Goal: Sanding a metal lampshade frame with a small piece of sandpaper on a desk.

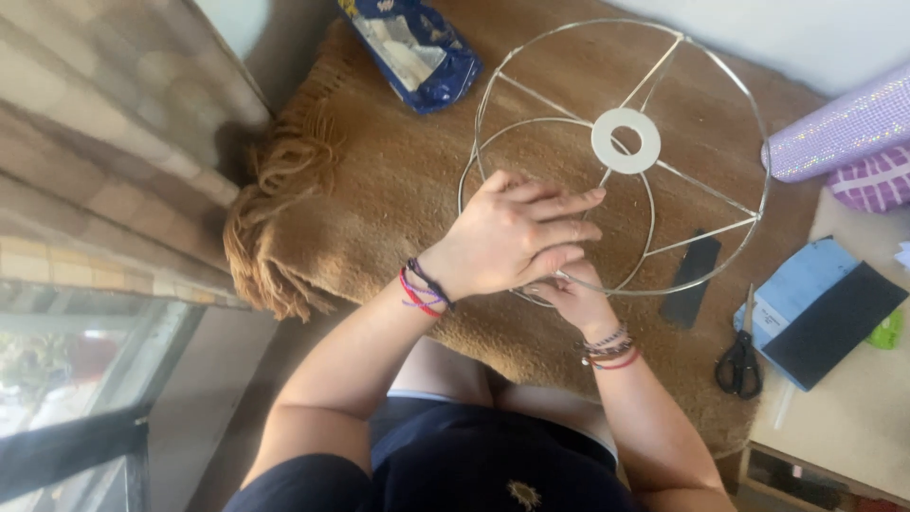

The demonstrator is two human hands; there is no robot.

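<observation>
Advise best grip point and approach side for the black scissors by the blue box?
Grip the scissors at the black handle loops, coming from above on the near end. They lie flat on the pale tabletop, blades pointing away, loops nearest the person and clear; the blue box crowds the blade side.
</observation>
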